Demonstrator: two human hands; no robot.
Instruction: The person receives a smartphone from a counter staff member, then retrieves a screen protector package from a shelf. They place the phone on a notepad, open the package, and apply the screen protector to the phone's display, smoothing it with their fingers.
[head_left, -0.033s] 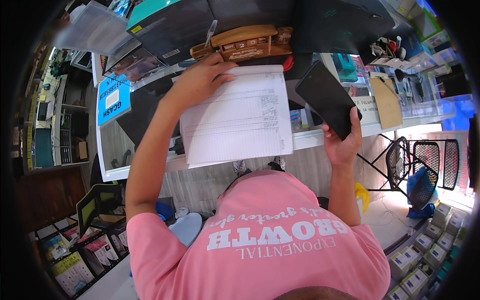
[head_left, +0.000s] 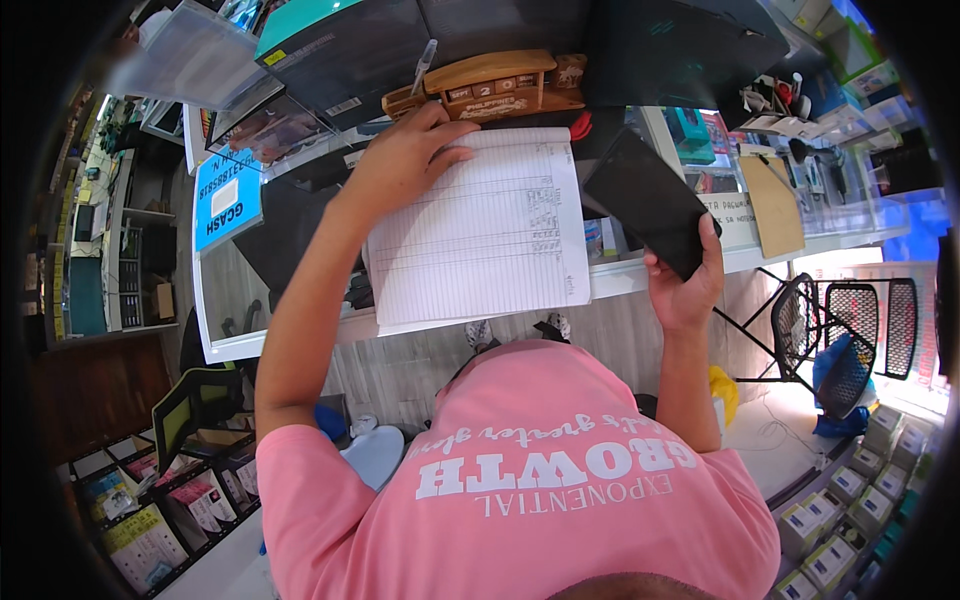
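Observation:
An open lined notebook with handwriting on its page lies on the glass counter, its near end over the front edge. My left hand is at its far left corner, fingers bent over the top of the page and gripping it. In front of those fingertips stands a wooden vehicle-shaped desk calendar with a pen upright in it. My right hand holds a black smartphone by its near end, thumb along the side. The phone is tilted, its dark face up, right of the notebook.
Dark boxes line the back of the counter. A blue sign stands at the left, a brown board at the right. Black mesh chairs are beyond the counter's right end; small boxes fill the lower right.
The notebook has slid slightly to the right, my left hand moving along with it. The phone in my right hand has turned slightly, its far end a little lower and further left.

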